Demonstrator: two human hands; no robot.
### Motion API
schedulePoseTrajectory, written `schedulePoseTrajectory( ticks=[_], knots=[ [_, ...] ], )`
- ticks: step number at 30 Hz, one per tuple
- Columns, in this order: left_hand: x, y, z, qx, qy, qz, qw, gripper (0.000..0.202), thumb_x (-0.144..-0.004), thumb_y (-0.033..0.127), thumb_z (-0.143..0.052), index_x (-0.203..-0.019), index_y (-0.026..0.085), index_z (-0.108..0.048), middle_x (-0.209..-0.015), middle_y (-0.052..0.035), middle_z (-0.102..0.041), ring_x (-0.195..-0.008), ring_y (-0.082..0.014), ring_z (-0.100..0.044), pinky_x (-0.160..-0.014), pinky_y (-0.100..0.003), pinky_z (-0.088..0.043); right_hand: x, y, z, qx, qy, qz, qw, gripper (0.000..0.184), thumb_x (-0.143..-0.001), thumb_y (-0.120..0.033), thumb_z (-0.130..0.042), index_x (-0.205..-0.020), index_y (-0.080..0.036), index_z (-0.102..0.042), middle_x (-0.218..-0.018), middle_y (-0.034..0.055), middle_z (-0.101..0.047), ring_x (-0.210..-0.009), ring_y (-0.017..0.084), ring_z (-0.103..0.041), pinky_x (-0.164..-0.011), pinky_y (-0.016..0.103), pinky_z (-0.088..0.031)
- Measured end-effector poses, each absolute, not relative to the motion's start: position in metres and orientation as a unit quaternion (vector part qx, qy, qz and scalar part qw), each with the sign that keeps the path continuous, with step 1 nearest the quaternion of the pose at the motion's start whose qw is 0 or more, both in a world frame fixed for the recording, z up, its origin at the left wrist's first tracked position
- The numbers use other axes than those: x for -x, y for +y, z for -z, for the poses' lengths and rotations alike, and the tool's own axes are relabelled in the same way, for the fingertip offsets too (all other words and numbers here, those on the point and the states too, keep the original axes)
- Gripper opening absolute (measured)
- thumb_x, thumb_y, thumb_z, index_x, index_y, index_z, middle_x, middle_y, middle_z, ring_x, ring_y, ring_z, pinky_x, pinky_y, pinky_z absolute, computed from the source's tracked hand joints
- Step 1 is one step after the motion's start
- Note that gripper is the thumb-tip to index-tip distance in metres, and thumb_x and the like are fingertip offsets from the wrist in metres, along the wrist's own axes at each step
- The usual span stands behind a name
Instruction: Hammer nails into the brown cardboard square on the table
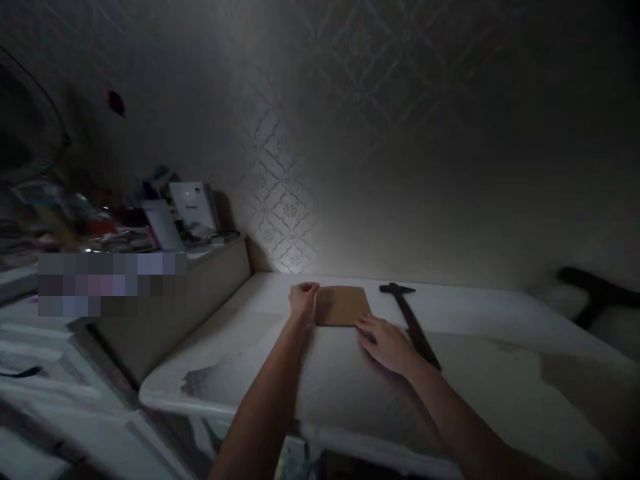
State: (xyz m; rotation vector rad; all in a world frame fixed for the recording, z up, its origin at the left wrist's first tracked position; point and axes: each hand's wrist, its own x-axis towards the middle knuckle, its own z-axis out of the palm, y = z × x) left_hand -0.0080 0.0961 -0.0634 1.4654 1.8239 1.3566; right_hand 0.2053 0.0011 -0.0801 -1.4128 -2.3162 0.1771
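A thin, flat brown notebook (pixel 344 307) with a small dark mark on its cover lies on the white table (pixel 330 380). My left hand (pixel 303 301) is closed on its left edge, fingertips at the upper left corner. At the lower right corner, my right hand (pixel 385 339) grips the edge with bent fingers, the thumb lower down near the table. Just right of the notebook rests a hammer (pixel 414 327), its head toward the wall and its dark handle running down behind my right wrist.
Left of the table stands a higher white cabinet (pixel 210 280), crowded with boxes and small items, including a white box (pixel 195 205). A patterned wall (pixel 400 167) rises behind the table. A dark, blurred object (pixel 595 293) is at the far right.
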Motion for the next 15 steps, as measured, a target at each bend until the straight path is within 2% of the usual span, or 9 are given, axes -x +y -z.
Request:
schedulePoseTrajectory(
  ticks=[4,8,11,15],
  knots=[
    [0.006,0.098,0.068,-0.528,0.659,-0.484,0.228,0.015,-0.080,0.025,-0.067,-0.086,0.016,-0.078,-0.087,-0.0066,-0.077,-0.087,-0.0205,-0.071,-0.075,-0.024,-0.051,-0.205,-0.001,0.079,0.500,-0.835,-0.061,0.222,0.036,-0.090,-0.019,-0.049,-0.120,-0.017,-0.068,-0.134,0.0120,-0.061,-0.125,0.024,-0.055,-0.107,0.039,-0.041],
    [0.014,0.101,0.072,-0.515,0.677,-0.476,0.223,0.013,-0.078,0.022,-0.067,-0.082,0.016,-0.077,-0.089,-0.0105,-0.076,-0.091,-0.0244,-0.070,-0.078,-0.028,-0.051,-0.206,-0.001,0.080,0.498,-0.834,-0.066,0.229,0.036,-0.089,-0.019,-0.049,-0.119,-0.016,-0.069,-0.133,0.0126,-0.061,-0.124,0.024,-0.056,-0.107,0.039,-0.042],
    [0.022,0.105,0.074,-0.489,0.694,-0.483,0.214,0.016,-0.081,0.022,-0.063,-0.086,0.015,-0.077,-0.096,-0.0138,-0.076,-0.096,-0.0262,-0.070,-0.082,-0.031,-0.051,-0.206,-0.001,0.081,0.498,-0.833,-0.069,0.232,0.037,-0.089,-0.018,-0.050,-0.121,-0.015,-0.068,-0.133,0.0131,-0.061,-0.126,0.023,-0.055,-0.108,0.039,-0.041],
    [0.027,0.111,0.078,-0.464,0.694,-0.507,0.216,0.022,-0.083,0.025,-0.058,-0.094,0.017,-0.076,-0.098,-0.0120,-0.075,-0.094,-0.0241,-0.071,-0.081,-0.030,-0.052,-0.207,0.000,0.082,0.496,-0.831,-0.073,0.242,0.036,-0.089,-0.017,-0.050,-0.120,-0.016,-0.068,-0.132,0.0121,-0.062,-0.125,0.023,-0.056,-0.108,0.040,-0.041]
  ],
)
